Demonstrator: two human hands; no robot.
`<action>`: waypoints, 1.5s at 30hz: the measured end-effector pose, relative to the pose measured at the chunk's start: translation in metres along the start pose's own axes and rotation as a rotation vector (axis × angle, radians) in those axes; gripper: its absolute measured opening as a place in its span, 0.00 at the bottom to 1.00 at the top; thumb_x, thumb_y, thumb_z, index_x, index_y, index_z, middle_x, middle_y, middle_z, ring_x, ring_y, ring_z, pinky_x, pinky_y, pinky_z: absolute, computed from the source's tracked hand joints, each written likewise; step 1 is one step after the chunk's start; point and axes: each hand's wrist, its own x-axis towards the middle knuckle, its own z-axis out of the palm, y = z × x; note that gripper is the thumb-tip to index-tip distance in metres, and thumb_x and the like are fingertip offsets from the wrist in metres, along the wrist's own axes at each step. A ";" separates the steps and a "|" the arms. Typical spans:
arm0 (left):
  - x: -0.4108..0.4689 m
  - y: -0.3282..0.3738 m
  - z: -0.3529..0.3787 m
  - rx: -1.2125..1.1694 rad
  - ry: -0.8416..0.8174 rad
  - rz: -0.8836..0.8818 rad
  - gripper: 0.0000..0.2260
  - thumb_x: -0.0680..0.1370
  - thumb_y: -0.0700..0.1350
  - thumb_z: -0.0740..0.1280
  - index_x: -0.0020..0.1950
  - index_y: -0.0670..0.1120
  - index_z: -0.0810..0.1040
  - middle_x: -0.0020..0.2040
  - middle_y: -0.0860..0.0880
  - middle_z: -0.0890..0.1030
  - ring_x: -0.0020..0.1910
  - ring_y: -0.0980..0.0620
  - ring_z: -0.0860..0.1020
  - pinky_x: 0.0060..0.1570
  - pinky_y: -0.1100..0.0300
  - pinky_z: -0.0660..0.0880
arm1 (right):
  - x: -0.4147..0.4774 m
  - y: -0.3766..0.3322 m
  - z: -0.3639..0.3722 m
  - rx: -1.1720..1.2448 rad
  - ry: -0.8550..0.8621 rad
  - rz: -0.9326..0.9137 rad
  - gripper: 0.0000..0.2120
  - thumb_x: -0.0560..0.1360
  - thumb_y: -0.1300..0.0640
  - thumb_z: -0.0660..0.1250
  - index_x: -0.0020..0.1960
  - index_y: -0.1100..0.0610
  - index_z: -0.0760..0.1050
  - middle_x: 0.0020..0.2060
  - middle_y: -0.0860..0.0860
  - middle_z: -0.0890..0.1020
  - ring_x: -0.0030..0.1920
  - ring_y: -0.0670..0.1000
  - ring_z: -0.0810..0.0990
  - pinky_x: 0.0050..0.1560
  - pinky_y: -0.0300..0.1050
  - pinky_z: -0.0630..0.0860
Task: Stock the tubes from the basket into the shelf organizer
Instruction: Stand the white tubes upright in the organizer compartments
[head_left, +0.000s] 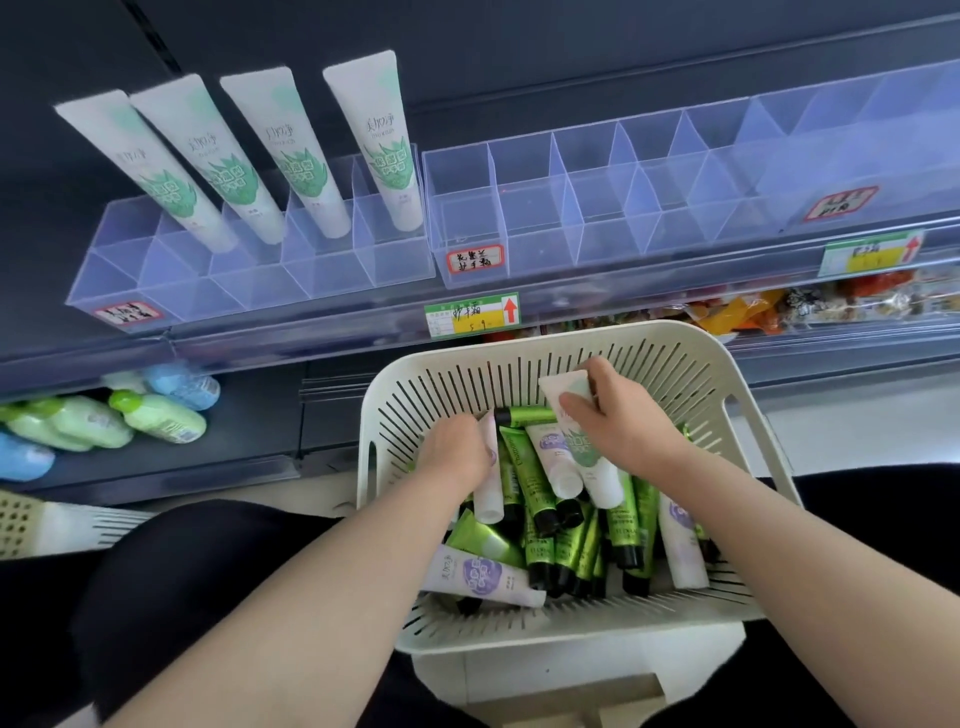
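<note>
A cream slotted basket (675, 353) sits in front of me, full of several green, white-green and white-purple tubes. My right hand (618, 415) grips a white tube with a green leaf print (587, 452) near its flat end. My left hand (454, 449) curls around a white-purple tube (489, 488) at the basket's left side. On the shelf above, a clear organizer (249, 280) holds several white-green tubes (291, 150) standing in its back cells. A second clear organizer (545, 218) to its right has nothing in its cells.
Price tags hang on the shelf rail (472, 314). Green and blue bottles (156, 415) lie on the lower shelf at left. Snack packets (779, 306) show under the rail at right. Another slotted basket (47, 525) stands at the far left.
</note>
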 end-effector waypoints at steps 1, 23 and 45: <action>0.000 0.000 0.005 -0.005 -0.013 -0.022 0.09 0.78 0.47 0.67 0.53 0.42 0.78 0.56 0.44 0.79 0.52 0.45 0.77 0.45 0.55 0.72 | -0.003 -0.003 -0.002 0.033 0.015 -0.012 0.13 0.79 0.50 0.59 0.60 0.54 0.65 0.34 0.46 0.77 0.29 0.43 0.75 0.25 0.38 0.65; -0.009 0.023 0.025 -0.368 -0.138 -0.286 0.13 0.77 0.47 0.67 0.54 0.37 0.79 0.42 0.42 0.81 0.37 0.46 0.80 0.43 0.55 0.80 | -0.016 -0.010 -0.014 -0.034 0.013 -0.054 0.12 0.79 0.54 0.59 0.61 0.55 0.65 0.37 0.51 0.78 0.32 0.49 0.76 0.32 0.48 0.73; -0.058 0.025 -0.070 -0.491 0.472 0.240 0.05 0.77 0.49 0.66 0.45 0.50 0.72 0.41 0.51 0.78 0.39 0.51 0.75 0.34 0.58 0.65 | -0.032 -0.064 -0.048 -0.164 0.259 -0.294 0.10 0.76 0.59 0.62 0.56 0.52 0.74 0.52 0.50 0.78 0.49 0.54 0.77 0.42 0.47 0.72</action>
